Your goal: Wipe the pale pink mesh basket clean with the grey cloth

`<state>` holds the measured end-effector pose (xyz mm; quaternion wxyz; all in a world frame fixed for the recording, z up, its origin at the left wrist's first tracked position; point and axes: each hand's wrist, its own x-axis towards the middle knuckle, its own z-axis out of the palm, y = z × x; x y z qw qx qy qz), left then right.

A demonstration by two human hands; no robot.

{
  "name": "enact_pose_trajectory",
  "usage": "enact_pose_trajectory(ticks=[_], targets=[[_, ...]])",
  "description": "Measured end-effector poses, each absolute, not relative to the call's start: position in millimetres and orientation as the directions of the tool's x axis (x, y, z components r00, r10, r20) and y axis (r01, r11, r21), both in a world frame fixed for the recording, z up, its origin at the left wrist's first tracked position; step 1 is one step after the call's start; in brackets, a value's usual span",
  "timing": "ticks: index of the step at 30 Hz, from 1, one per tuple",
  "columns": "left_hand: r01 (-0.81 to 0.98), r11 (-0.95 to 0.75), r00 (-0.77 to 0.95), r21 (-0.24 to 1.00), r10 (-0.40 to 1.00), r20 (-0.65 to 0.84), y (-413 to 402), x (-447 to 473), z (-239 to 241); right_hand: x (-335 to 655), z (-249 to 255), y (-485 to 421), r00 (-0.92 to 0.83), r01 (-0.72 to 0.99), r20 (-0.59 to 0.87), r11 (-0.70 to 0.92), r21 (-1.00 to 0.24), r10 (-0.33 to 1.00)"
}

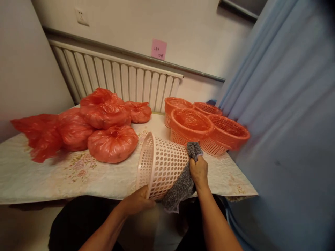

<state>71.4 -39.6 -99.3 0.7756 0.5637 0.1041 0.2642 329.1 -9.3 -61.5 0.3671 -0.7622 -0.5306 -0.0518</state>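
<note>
A pale pink perforated plastic wastebasket lies tilted on its side at the table's front edge, its mouth facing left. My left hand grips its rim from below, the thumb over the edge. At the basket's base, my right hand is closed around a bunched grey cloth with a light purple edge. Part of the cloth pokes up above the fist, and the rest hangs along the underside of the basket. The fingertips of both hands are partly hidden.
Several wastebaskets lined with red bags stand at the back right. Several filled red plastic bags sit on the left of the flowered tablecloth. Behind the table is a white radiator; a blue curtain hangs at the right.
</note>
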Motion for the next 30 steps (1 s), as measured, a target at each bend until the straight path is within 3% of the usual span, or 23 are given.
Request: enact_pose_trajectory(ticks=[12,15,21,25,30], targets=[[-0.161,0.011,0.910,0.987,0.389,0.144,-16.0,52.8,-86.7,313.3,-79.1,-18.6,0.397,0.865,0.592,-0.071,-0.497,0.701],[-0.250,0.138,0.899,0.958,0.401,0.177,-14.2,58.6,-66.9,313.4,-78.4,-14.9,0.413,0.863,0.566,-0.108,-0.494,0.714],[-0.443,0.341,0.804,0.829,0.561,0.198,2.5,74.5,-55.6,310.4,-73.2,-8.4,0.441,0.859,0.536,-0.167,-0.483,0.720],[-0.470,0.438,0.811,0.766,0.557,0.179,17.8,73.9,-64.4,306.4,-77.0,-6.8,0.438,0.862,0.581,-0.138,-0.488,0.686],[-0.497,0.468,0.835,0.730,0.486,0.257,25.7,62.9,-68.8,300.1,-92.5,-13.6,0.435,0.870,0.660,-0.096,-0.484,0.612]])
